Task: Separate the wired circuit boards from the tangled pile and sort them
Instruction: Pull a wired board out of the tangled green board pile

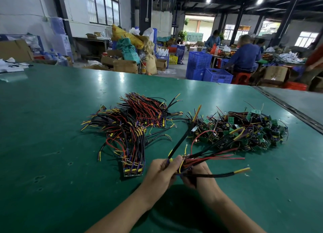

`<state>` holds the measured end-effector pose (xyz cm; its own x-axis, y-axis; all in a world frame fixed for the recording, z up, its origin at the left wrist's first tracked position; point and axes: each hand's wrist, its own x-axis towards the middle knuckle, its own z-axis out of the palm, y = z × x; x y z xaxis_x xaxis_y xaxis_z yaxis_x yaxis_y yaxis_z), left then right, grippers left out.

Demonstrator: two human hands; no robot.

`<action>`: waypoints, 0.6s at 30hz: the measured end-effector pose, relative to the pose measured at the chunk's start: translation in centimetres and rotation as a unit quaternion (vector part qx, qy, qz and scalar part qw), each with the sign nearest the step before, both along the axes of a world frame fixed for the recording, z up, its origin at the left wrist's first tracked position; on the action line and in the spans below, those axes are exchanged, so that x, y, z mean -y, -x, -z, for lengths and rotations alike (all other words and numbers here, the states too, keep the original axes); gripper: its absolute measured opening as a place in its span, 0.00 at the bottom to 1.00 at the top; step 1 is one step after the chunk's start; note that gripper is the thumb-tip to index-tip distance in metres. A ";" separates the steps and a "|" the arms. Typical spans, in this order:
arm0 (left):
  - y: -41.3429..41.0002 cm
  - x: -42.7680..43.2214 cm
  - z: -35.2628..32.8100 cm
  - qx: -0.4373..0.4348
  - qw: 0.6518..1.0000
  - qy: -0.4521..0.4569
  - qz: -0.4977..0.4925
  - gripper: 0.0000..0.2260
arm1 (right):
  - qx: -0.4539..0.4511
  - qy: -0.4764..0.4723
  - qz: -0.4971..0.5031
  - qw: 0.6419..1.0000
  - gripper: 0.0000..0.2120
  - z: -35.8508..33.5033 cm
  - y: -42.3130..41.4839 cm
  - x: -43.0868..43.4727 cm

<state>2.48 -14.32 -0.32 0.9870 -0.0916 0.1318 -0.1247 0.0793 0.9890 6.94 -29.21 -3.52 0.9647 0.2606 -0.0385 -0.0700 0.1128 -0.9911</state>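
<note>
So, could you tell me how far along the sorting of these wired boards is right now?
Roughly halfway, I'd judge. Done: two straightened bundles lie on the left, the near bundle and the far bundle. In hand: the left hand and right hand grip one wired board by its leads. Left: the tangled pile on the right, a sizeable heap.

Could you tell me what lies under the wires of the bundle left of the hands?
Circuit boards with yellow parts show at its near end on the table; the wires hide whatever lies farther back.
</note>
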 end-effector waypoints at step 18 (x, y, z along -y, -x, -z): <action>-0.6 -1.0 0.4 -0.033 0.994 0.045 0.094 0.29 | -0.051 -0.008 -0.046 0.998 0.19 -0.8 0.1 -0.8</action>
<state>3.05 -13.29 -0.77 0.9606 -0.2655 0.0827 -0.0338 0.1837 0.9824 6.86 -28.44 -2.74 0.9281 0.3491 -0.1295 -0.1803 0.1169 -0.9766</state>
